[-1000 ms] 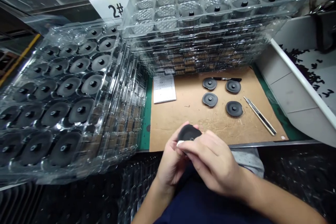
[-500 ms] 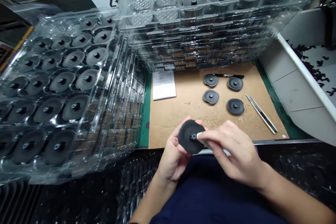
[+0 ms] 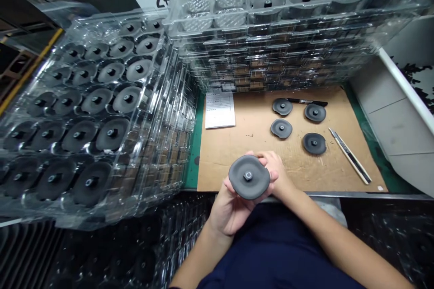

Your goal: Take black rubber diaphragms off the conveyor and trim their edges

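Your left hand (image 3: pixel 230 211) holds a black rubber diaphragm (image 3: pixel 249 177) from below, just above the front edge of the cardboard sheet (image 3: pixel 233 153). Your right hand (image 3: pixel 276 174) touches the diaphragm's rim, but I cannot tell if it really grips. Beyond this hand, on the cardboard sheet, lie four more diaphragms (image 3: pixel 281 128) and a utility knife (image 3: pixel 349 162).
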A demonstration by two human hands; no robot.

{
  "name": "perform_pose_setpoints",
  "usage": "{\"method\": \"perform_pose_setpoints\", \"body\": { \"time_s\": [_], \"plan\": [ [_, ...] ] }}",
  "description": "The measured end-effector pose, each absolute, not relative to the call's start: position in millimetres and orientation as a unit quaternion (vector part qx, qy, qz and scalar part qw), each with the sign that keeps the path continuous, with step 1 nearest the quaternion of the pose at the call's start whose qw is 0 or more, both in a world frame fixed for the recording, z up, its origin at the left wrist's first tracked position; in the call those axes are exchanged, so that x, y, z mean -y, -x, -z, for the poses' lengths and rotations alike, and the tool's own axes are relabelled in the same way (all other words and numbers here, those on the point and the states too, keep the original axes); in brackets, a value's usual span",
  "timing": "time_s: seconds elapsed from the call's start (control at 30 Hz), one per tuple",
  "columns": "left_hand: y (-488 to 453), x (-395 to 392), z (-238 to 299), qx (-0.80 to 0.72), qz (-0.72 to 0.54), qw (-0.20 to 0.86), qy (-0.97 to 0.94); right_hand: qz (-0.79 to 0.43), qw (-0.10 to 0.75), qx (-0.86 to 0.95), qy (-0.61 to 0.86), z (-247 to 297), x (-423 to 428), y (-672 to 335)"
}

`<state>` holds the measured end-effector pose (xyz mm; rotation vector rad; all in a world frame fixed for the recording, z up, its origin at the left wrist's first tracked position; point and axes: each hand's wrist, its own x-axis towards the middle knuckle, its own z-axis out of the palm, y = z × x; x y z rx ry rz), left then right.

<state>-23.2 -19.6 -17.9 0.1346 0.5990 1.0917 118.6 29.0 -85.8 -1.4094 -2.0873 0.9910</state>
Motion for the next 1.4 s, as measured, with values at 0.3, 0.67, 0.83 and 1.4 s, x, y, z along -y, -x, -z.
{"method": "perform_pose_setpoints", "body": {
  "time_s": [0.3,0.67,0.83,1.4],
  "plan": [
    [22,12,19,-0.395,-0.559,0.654,-0.322,-0.366,0.291,0.709,0.527,62,-21,-154],
    [24,8,22,-0.473,-0.445,0.381,-0.658,-0.346,0.352,0.711,0.5,31,-2,-170],
    [21,9,18,-0.467,-0.449,0.385,-0.657,-0.302,0.312,0.799,0.415,16,-7,-179],
    [5,4,12,-0.379,-0.324,0.685,-0.531,-0.8,0.241,0.437,0.334,-8,-27,-195]
  ]
}}
